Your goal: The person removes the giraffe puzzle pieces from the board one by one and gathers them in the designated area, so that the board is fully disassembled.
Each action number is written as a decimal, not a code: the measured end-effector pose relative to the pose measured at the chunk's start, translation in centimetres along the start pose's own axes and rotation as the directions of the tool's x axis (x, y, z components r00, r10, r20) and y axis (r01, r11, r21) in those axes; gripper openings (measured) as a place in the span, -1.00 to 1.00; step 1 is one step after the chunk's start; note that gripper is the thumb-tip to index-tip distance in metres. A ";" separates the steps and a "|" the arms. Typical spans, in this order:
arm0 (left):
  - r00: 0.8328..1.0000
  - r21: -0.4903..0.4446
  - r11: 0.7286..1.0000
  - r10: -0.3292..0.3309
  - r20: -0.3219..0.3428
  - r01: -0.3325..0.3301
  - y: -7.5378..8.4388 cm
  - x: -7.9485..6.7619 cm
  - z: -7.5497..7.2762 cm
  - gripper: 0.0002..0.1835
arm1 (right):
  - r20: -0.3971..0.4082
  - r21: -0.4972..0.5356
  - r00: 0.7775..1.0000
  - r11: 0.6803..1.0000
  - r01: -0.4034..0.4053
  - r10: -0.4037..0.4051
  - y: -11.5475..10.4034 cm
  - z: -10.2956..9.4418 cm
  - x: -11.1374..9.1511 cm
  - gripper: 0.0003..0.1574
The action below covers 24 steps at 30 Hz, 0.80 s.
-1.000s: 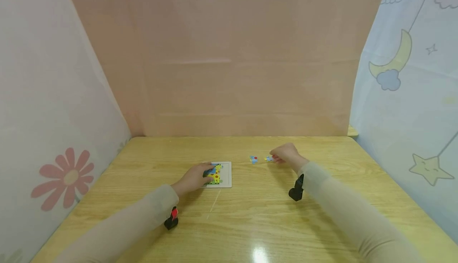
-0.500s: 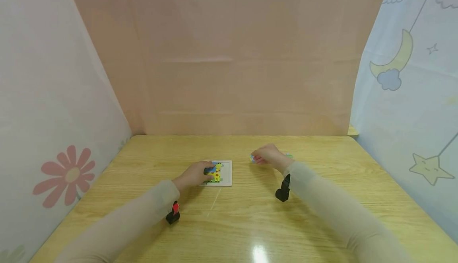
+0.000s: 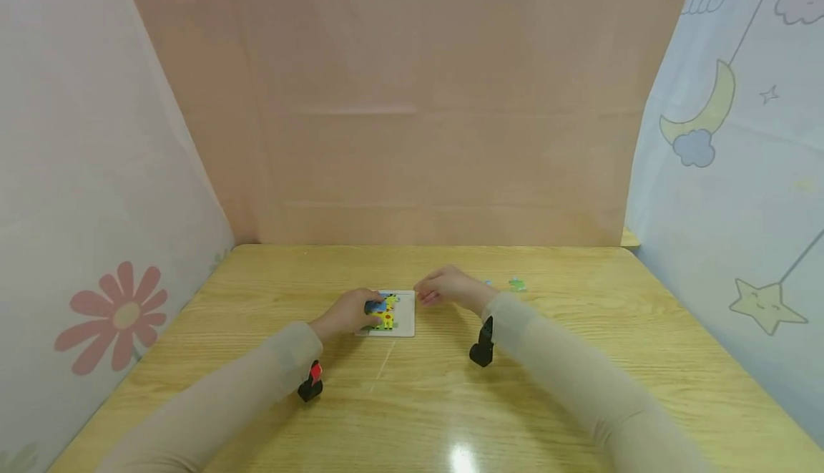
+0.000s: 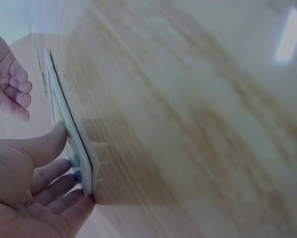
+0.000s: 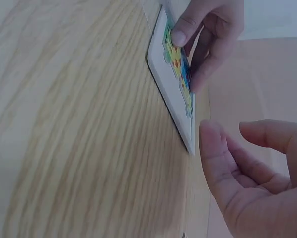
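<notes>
On a wooden table [image 3: 412,401], hands [image 3: 348,312] [image 3: 453,288] on and beside a giraffe puzzle [image 3: 388,313]

2 arms [image 3: 573,376] outstretched, hands [image 3: 347,312] apart

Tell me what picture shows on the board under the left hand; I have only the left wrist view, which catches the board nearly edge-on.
Observer: The head view shows a yellow giraffe with red spots on the white puzzle board.
Operator: Report which side of the board has no picture showing.
Observer: Its right side, toward the right hand, is plain white; the left hand is at the opposite side.
</notes>
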State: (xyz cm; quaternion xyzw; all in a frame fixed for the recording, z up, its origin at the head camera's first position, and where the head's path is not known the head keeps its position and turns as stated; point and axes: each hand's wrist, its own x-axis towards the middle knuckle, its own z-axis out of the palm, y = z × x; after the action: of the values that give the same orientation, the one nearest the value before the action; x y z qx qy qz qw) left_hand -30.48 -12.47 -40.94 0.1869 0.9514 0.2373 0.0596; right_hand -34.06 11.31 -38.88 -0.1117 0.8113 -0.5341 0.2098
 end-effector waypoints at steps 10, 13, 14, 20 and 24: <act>0.999 -0.013 0.999 -0.037 -0.016 0.037 0.1 0.0 -0.1 -0.38 | -0.084 0.013 0.992 0.995 -0.094 0.095 -0.9 3.0 1.5 -0.70; 0.999 -0.004 0.999 -0.048 -0.014 0.048 0.1 0.2 -0.2 -0.36 | -0.154 -0.049 0.979 0.988 -0.144 0.135 -1.3 3.9 1.8 -0.80; 0.999 -0.002 0.999 -0.048 -0.011 0.048 0.1 0.2 -0.3 -0.35 | -0.174 -0.071 0.975 0.986 -0.154 0.140 -1.5 4.1 1.9 -0.82; 1.000 0.017 1.000 -0.019 -0.010 0.019 0.2 0.3 -0.6 -0.35 | -0.277 -0.176 0.951 0.966 -0.189 0.135 -2.0 5.1 2.2 -0.89; 1.000 0.022 0.999 -0.030 0.006 0.030 0.2 0.3 -0.5 -0.38 | -0.311 -0.160 0.938 0.964 -0.213 0.155 -2.0 5.7 2.3 -0.90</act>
State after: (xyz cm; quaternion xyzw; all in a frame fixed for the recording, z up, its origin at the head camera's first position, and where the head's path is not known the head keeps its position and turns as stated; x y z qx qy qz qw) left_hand -30.77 -12.42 -40.38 0.1739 0.9564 0.2255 0.0642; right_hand -33.62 4.92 -39.49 0.0265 0.8880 -0.4422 0.1233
